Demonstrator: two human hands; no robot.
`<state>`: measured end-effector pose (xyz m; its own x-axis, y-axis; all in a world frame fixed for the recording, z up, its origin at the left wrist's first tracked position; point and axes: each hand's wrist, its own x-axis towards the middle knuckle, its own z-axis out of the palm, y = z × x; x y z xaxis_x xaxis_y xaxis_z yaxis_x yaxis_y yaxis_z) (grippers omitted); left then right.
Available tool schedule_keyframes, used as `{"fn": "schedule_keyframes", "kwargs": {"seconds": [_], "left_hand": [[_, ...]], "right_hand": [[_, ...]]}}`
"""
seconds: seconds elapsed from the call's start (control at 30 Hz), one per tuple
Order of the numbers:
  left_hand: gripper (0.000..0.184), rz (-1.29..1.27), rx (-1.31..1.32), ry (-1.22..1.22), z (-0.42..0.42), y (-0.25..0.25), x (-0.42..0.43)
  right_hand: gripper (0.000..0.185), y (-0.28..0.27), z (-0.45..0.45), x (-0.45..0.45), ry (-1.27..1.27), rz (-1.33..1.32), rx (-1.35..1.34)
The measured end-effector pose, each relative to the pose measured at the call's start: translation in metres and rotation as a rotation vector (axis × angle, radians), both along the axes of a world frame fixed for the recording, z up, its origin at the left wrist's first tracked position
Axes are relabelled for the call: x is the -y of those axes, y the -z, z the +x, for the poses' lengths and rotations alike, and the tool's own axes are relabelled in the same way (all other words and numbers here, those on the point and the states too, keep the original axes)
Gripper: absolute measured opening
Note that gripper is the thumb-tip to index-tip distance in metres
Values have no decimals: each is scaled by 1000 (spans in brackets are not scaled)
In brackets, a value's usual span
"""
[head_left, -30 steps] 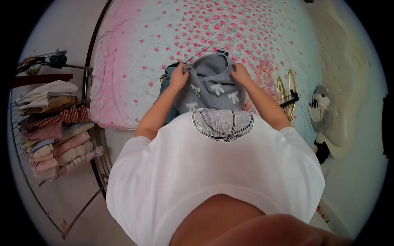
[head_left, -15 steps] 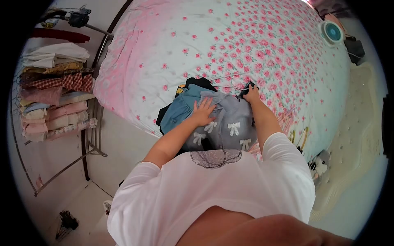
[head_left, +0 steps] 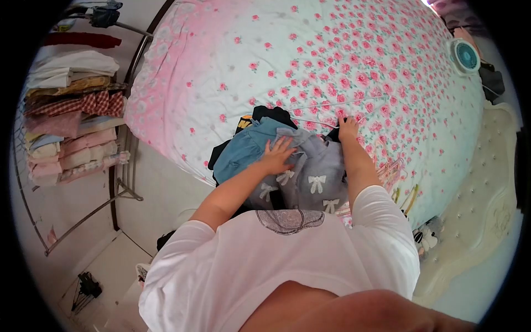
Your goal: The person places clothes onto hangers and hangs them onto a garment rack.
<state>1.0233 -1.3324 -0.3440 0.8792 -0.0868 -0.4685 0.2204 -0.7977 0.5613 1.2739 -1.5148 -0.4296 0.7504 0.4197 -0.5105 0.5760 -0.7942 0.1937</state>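
A pile of clothes lies at the bed's near edge. On top is a grey garment point(head_left: 305, 169) with white bows, beside a blue denim garment point(head_left: 243, 146). Black clothing point(head_left: 274, 115) pokes out behind them. My left hand point(head_left: 278, 157) rests on the grey garment, its fingers spread. At the pile's right edge, my right hand point(head_left: 348, 129) has its fingers curled round a dark piece that looks like cloth point(head_left: 333, 134); most of it is hidden. Close to that hand, a thin white hanger point(head_left: 318, 121) lies on the bedding.
Floral bedding point(head_left: 265, 66) covers the bed. Folded clothes hang on a metal rack point(head_left: 99, 224) at left. Pink hangers point(head_left: 391, 170) lie right of my arm. A small fan point(head_left: 466, 56) stands at the far right, near the padded headboard point(head_left: 470, 199). Black hangers point(head_left: 87, 288) lie on the floor.
My right hand has shifted slightly right along with the dark piece. My left hand stays spread on the grey garment. The view has turned a little.
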Motion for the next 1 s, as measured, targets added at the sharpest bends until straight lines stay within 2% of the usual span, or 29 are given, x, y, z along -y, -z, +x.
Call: {"fn": "schedule_keyframes", "kwargs": {"seconds": [0.13,0.23,0.33,0.43,0.53,0.57,0.67,0.7,0.8,0.83,0.93,1.0], "left_hand": [[59,-4,16,-18,0,0,1],[61,42,26,15,-3,5,2],[60,71,63,5,-5,5,4],[60,84,51,-1,-5,0,6],[60,112,21,-2,-5,0,8],[60,122,29,-3,-5,0,9],[60,154,42,-3,-7,-6,10],[60,162,38,-4,-7,-11,10],[56,184,80,-18,-11,-16,13],[53,190,103,-22,-14,-15,13],[42,190,195,-69,-19,-10,13],[35,204,259,-90,-24,-17,15]], "right_hand": [[26,-12,9,5,-143,-124,-30],[23,-13,0,25,-47,-159,-79],[23,-24,-28,66,129,-115,-14],[23,-38,-74,111,297,120,2],[17,-35,-111,133,392,291,189],[21,-28,-119,137,380,322,206],[24,-21,-123,133,361,253,12],[30,-12,-117,135,403,157,-132],[36,-60,-127,123,422,159,-222],[41,-54,-123,129,466,195,-302],[42,-64,-126,137,423,271,-231],[35,-73,-128,141,446,375,-149]]}}
